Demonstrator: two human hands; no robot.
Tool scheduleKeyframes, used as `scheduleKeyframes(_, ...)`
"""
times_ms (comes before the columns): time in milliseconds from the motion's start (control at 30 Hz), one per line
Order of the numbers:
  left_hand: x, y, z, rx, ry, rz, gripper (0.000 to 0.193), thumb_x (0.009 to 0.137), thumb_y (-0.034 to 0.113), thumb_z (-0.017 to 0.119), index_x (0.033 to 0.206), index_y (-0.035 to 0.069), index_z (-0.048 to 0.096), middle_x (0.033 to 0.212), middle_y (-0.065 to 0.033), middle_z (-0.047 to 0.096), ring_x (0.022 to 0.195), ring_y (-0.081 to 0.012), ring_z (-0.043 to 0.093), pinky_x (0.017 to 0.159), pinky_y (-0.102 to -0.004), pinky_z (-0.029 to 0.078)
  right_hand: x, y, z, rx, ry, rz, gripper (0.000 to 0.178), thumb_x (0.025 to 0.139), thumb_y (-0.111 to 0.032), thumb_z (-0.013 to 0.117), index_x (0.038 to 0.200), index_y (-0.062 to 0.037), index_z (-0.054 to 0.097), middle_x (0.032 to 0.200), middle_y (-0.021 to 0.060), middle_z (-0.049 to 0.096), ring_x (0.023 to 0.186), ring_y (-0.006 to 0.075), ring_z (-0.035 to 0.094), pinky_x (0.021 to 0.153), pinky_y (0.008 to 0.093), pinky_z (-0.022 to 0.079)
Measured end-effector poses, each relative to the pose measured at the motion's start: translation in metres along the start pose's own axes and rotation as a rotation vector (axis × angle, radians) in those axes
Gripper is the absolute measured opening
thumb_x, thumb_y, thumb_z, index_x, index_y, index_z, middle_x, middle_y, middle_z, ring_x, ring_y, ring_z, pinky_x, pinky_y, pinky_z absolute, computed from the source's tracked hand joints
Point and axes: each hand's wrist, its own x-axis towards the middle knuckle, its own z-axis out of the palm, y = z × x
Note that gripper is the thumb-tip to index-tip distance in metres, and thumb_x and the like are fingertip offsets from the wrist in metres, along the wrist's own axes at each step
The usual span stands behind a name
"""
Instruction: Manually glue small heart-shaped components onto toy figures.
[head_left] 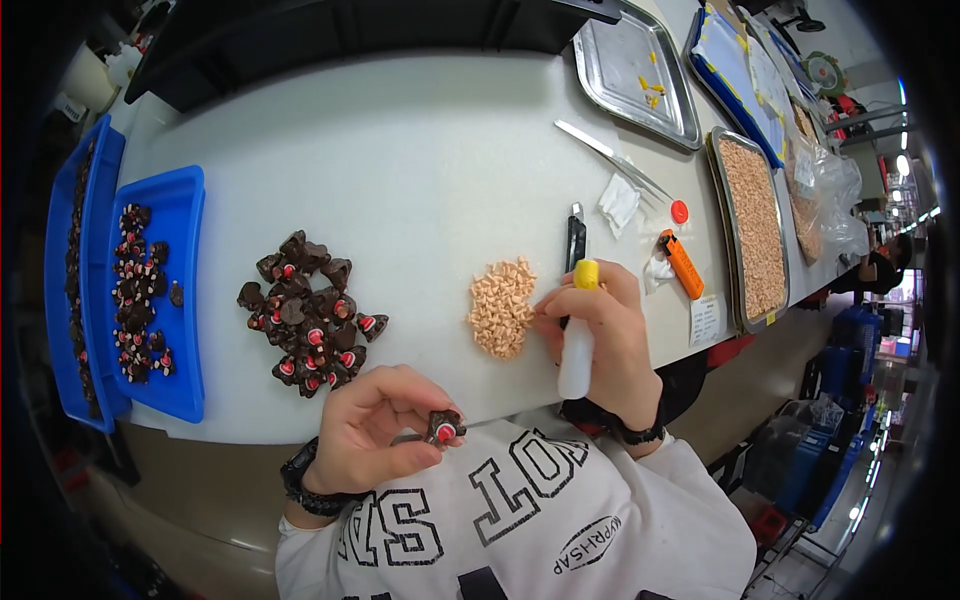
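Near the front edge of the bench (420, 160), our left grip (372, 432) pinches a dark piece (444, 427) while our right grip (617, 345) clasps a bottle (576, 360) beside pale crumbs (500, 305); speckled pieces (133, 290) in the blue tray (188, 300) look done, the dark heap (300, 325) seemingly remaining.

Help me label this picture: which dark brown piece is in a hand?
The dark brown piece in the left hand, in front of the white sweatshirt. Only that one is held; the others lie in the pile or the blue trays.

White sweatshirt (640, 512) – black lettering (530, 475), paper label (704, 320) – unreadable
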Motion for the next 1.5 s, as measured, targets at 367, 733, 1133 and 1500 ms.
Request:
scheduleKeyframes(367, 0.000, 0.001, 0.003, 0.049, 0.008, -0.088, 0.036, 0.077, -0.008, 0.068, 0.111, -0.006, 0.054, 0.103, -0.0129, 0.058, 0.096, -0.0178, 0.062, 0.083, -0.0304, 0.052, -0.002, -0.005, 0.001, -0.034, -0.008, 0.075, 0.036, 0.064, 0.007, 0.073, 0.092, -0.0078, 0.056, 0.085, 0.0053, 0.063, 0.091, 0.0290, 0.051, 0.086, 0.0377, 0.039)
scheduleKeyframes(733, 0.001, 0.008, 0.009, 0.085, -0.015, -0.250, 0.050, 0.077, -0.008, 0.069, 0.123, -0.003, 0.049, 0.102, -0.0114, 0.059, 0.093, -0.0140, 0.062, 0.082, -0.0264, 0.051, -0.004, -0.008, -0.004, 0.074, 0.170, 0.016, 0.038, 0.071, 0.001, 0.075, 0.095, -0.0120, 0.048, 0.071, 0.0041, 0.063, 0.067, 0.0160, 0.052, 0.091, 0.0414, 0.036)
scheduleKeyframes(1133, 0.003, 0.003, 0.007, 0.240, -0.070, -0.189, 0.074, 0.076, -0.011, 0.068, 0.141, 0.000, 0.034, 0.107, -0.0136, 0.061, 0.094, -0.0136, 0.061, 0.081, -0.0251, 0.051, 0.018, -0.047, 0.006, 0.345, -0.061, -0.049, 0.027, 0.061, 0.002, 0.077, 0.072, -0.0132, 0.057, 0.072, -0.0008, 0.066, 0.075, 0.0151, 0.055, 0.099, 0.0437, 0.030)
scheduleKeyframes(1500, -0.001, 0.006, -0.002, 0.168, -0.171, -0.164, 0.084, 0.075, -0.011, 0.070, 0.145, 0.003, 0.025, 0.108, -0.0193, 0.063, 0.089, -0.0150, 0.063, 0.080, -0.0259, 0.051, 0.019, -0.047, 0.012, 0.209, -0.051, -0.109, 0.020, 0.057, -0.002, 0.076, 0.062, -0.0123, 0.060, 0.078, -0.0029, 0.068, 0.078, 0.0154, 0.058, 0.094, 0.0408, 0.036)
